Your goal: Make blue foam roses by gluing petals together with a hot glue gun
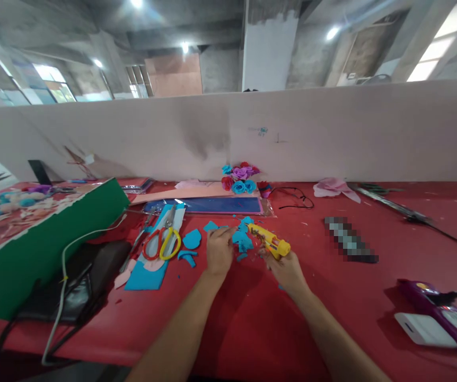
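My right hand (288, 269) is closed round a yellow glue gun (270, 241), whose nozzle points left toward a small blue foam piece (243, 240). My left hand (218, 249) pinches that blue piece from the left, just above the red table (252, 318). More blue foam petals (192, 240) lie loose to the left of my left hand. Scissors with red and yellow handles (163, 241) rest on a blue and white sheet further left.
Finished foam roses (239, 178) sit at the back against a low white partition (332, 132). A dark blue sheet (208, 205) lies before them. A green board (41, 241) stands at the left, a purple and white device (439, 318) at the right, and black cables at the back right.
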Demonstrator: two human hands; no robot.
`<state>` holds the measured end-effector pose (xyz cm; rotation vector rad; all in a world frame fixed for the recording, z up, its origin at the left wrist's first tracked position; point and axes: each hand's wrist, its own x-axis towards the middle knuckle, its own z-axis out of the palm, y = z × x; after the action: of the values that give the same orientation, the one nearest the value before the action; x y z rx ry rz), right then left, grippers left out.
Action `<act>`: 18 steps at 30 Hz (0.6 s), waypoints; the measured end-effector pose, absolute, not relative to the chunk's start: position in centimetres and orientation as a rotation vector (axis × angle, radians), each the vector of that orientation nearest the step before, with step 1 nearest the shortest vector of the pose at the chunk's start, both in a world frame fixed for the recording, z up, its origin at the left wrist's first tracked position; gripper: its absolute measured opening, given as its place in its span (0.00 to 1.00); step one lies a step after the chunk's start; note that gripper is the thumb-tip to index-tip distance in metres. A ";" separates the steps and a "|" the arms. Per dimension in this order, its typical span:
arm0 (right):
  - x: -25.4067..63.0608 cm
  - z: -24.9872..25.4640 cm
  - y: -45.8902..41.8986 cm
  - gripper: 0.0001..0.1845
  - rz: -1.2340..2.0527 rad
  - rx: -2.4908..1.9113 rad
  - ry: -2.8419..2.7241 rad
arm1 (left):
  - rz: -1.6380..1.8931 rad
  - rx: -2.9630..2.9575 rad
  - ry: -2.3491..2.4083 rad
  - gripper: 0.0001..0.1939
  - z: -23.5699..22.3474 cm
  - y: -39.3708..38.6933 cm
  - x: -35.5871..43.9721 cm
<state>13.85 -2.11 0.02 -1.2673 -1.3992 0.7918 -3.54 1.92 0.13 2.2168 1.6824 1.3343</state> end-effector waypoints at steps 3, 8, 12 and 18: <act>13.8 0.4 -2.3 0.19 0.804 -1.271 -1.408 | 1.318 2.334 1.676 0.18 0.1 1.9 -3.7; 13.8 0.7 -2.4 0.17 0.802 -1.312 -1.405 | 1.295 2.492 1.697 0.18 0.2 1.9 -4.2; 13.7 0.8 -2.4 0.17 0.819 -1.329 -1.386 | 1.275 2.593 1.704 0.17 0.3 1.9 -4.4; 13.8 0.8 -2.3 0.17 0.824 -1.358 -1.401 | 1.255 2.700 1.655 0.16 0.5 1.7 -4.2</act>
<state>13.78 -2.35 0.77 -1.3579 -1.4009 0.8243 -4.17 1.69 0.51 2.6995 1.6545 1.2552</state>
